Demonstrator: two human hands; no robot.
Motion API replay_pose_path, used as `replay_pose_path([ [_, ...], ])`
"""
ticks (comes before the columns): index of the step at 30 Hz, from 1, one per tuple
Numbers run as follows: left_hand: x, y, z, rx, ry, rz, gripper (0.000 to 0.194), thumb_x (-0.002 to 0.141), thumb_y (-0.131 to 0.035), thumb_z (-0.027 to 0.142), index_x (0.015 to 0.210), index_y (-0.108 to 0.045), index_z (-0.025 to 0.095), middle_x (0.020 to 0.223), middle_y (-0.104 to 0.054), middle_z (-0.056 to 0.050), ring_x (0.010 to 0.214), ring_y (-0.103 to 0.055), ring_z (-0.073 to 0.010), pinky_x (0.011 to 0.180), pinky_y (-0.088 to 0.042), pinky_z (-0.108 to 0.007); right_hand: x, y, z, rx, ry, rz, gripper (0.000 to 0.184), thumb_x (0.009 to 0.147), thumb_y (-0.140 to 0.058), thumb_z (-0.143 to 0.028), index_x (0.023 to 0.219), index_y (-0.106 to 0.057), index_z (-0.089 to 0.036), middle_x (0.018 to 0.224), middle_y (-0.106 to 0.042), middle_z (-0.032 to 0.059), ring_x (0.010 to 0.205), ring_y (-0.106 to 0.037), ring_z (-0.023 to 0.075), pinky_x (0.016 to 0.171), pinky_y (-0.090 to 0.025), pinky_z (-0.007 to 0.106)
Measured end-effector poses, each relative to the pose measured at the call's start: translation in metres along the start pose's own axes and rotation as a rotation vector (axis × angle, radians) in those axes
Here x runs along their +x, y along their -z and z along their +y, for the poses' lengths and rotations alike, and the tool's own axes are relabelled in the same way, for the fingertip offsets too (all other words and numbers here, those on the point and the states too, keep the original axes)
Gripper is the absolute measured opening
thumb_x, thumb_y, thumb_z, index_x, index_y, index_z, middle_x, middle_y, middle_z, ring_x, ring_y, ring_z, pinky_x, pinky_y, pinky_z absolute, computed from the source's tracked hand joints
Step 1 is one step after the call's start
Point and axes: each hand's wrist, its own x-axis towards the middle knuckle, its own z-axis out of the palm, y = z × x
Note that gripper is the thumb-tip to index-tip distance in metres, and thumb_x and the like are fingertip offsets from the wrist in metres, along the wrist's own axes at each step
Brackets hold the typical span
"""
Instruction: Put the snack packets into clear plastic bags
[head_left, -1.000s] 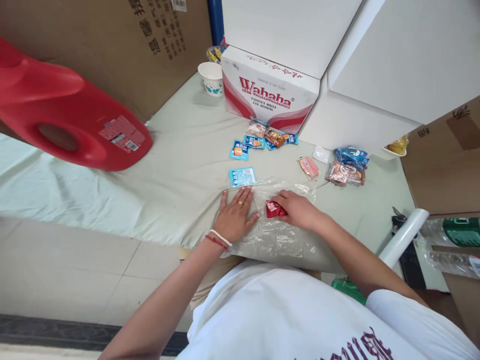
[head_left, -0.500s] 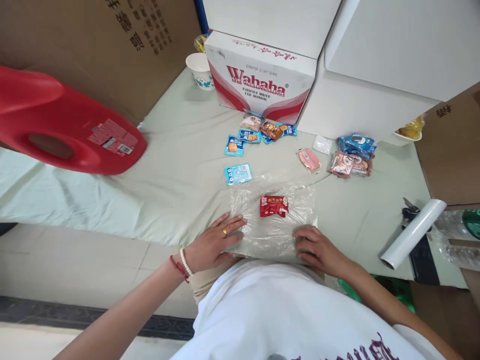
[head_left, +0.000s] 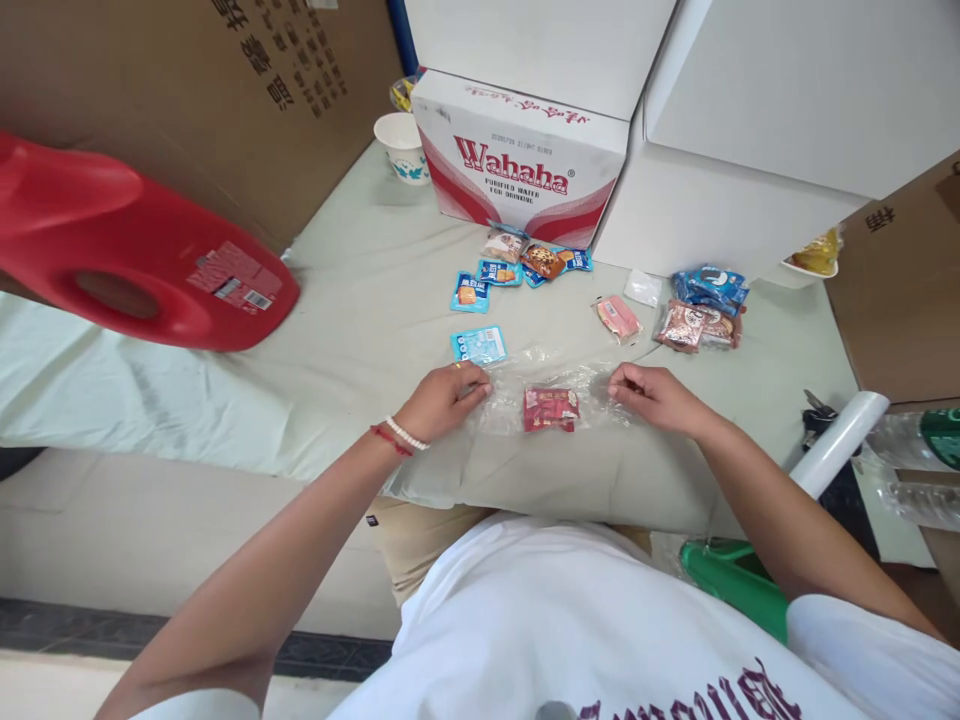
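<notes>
A sheet of clear plastic film (head_left: pixel 502 412) lies on the table, folded up from its near edge over a small red snack packet (head_left: pixel 551 409). My left hand (head_left: pixel 451 393) pinches the film's left side, and my right hand (head_left: pixel 651 395) pinches its right side. The red packet shows dulled through the film between the two hands. Just beyond my left hand is a light-blue packet (head_left: pixel 480 344), lying flat. A pink wrapped snack (head_left: pixel 618 318) rests beyond my right hand, beside a small white packet (head_left: pixel 643 288).
Several blue and brown snack packets (head_left: pixel 544 261) lie before the Wahaba box (head_left: pixel 525 160). More packets (head_left: pixel 701 308) are piled at the right. A red jug (head_left: pixel 165 270) stands left, a paper cup (head_left: pixel 403 150) behind. A film roll (head_left: pixel 840 445) and plastic bottles (head_left: pixel 919 440) are at right.
Both hands have moved away from my body, from lying on the film's near part to pinching it. The near edge has been lifted and folded forward over the red packet.
</notes>
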Motion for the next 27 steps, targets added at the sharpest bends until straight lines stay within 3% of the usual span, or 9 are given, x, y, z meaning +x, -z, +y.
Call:
replay_pose_path([
  [5, 0.024, -0.025, -0.013, 0.251, 0.120, 0.052, 0.023, 0.089, -0.050, 0.030, 0.081, -0.068, 0.019, 0.085, -0.066, -0.009, 0.083, -0.061, -0.0245, 0.075, -0.046, -0.036, 0.044, 0.003, 0.000, -0.496, -0.159, -0.032, 0.014, 0.092, -0.056, -0.028, 0.086, -0.065, -0.019, 0.082, -0.066, 0.0053, 0.076, -0.057, 0.0199, 0.066, -0.037, 0.028],
  [7, 0.026, -0.032, -0.015, 0.286, 0.146, 0.085, 0.022, 0.089, -0.051, 0.030, 0.080, -0.068, 0.019, 0.086, -0.065, -0.010, 0.086, -0.061, -0.0258, 0.075, -0.046, -0.037, 0.063, 0.002, -0.013, -0.645, -0.093, 0.047, 0.015, 0.094, -0.057, -0.027, 0.096, -0.068, -0.018, 0.101, -0.069, 0.0122, 0.094, -0.060, 0.0260, 0.076, -0.041, 0.032],
  [10, 0.024, -0.034, -0.018, 0.224, 0.189, 0.166, 0.019, 0.089, -0.053, 0.029, 0.083, -0.069, 0.020, 0.086, -0.064, -0.010, 0.087, -0.061, -0.0253, 0.078, -0.047, -0.037, 0.095, -0.006, -0.038, -0.639, 0.057, 0.084, 0.031, 0.098, -0.056, -0.032, 0.123, -0.065, -0.016, 0.122, -0.066, 0.0158, 0.115, -0.054, 0.0302, 0.093, -0.042, 0.037],
  [12, 0.017, -0.030, -0.019, 0.152, 0.209, 0.277, 0.016, 0.087, -0.056, 0.029, 0.090, -0.069, 0.019, 0.092, -0.064, -0.009, 0.091, -0.061, -0.0251, 0.083, -0.049, -0.038, 0.118, -0.017, -0.050, -0.623, 0.069, 0.009, 0.044, 0.096, -0.061, -0.038, 0.133, -0.060, -0.015, 0.128, -0.065, 0.0164, 0.119, -0.052, 0.0315, 0.097, -0.042, 0.038],
  [15, -0.003, -0.023, -0.010, 0.113, 0.247, 0.567, 0.019, 0.087, -0.059, 0.028, 0.101, -0.067, 0.019, 0.101, -0.063, -0.010, 0.099, -0.059, -0.0258, 0.090, -0.048, -0.041, 0.144, -0.035, -0.056, -0.663, -0.011, -0.051, 0.057, 0.089, -0.071, -0.043, 0.136, -0.059, -0.013, 0.128, -0.065, 0.0187, 0.120, -0.051, 0.0353, 0.096, -0.042, 0.041],
  [18, -0.027, -0.028, 0.014, 0.220, 0.153, 0.743, 0.019, 0.091, -0.056, 0.026, 0.105, -0.068, 0.020, 0.100, -0.062, -0.010, 0.098, -0.056, -0.0258, 0.089, -0.045, -0.042, 0.157, -0.045, -0.054, -0.628, -0.080, -0.048, 0.049, 0.086, -0.073, -0.036, 0.130, -0.064, -0.015, 0.114, -0.071, 0.0146, 0.113, -0.056, 0.0326, 0.092, -0.042, 0.038],
  [21, -0.034, -0.047, 0.039, 0.347, -0.057, 0.504, 0.023, 0.095, -0.054, 0.027, 0.110, -0.072, 0.028, 0.090, -0.063, -0.007, 0.087, -0.053, -0.0242, 0.082, -0.040, -0.041, 0.157, -0.043, -0.053, -0.547, -0.078, -0.083, 0.023, 0.089, -0.068, -0.024, 0.111, -0.073, -0.018, 0.097, -0.074, 0.0078, 0.096, -0.061, 0.0238, 0.083, -0.041, 0.030],
  [24, -0.021, -0.069, 0.049, 0.418, -0.003, 0.234, 0.029, 0.098, -0.052, 0.028, 0.116, -0.074, 0.033, 0.086, -0.064, -0.007, 0.086, -0.052, -0.0259, 0.077, -0.036, -0.041, 0.144, -0.035, -0.058, -0.505, 0.016, -0.065, 0.018, 0.091, -0.062, -0.020, 0.103, -0.075, -0.018, 0.093, -0.071, 0.0062, 0.086, -0.060, 0.0192, 0.076, -0.039, 0.027],
  [27, -0.007, -0.082, 0.048, 0.433, 0.084, 0.124, 0.034, 0.099, -0.049, 0.027, 0.123, -0.072, 0.032, 0.089, -0.066, -0.010, 0.095, -0.054, -0.0295, 0.079, -0.037, -0.044, 0.115, -0.034, -0.065, -0.534, 0.163, 0.010, 0.023, 0.095, -0.056, -0.018, 0.107, -0.075, -0.018, 0.092, -0.068, 0.0080, 0.091, -0.058, 0.0215, 0.077, -0.039, 0.029],
])
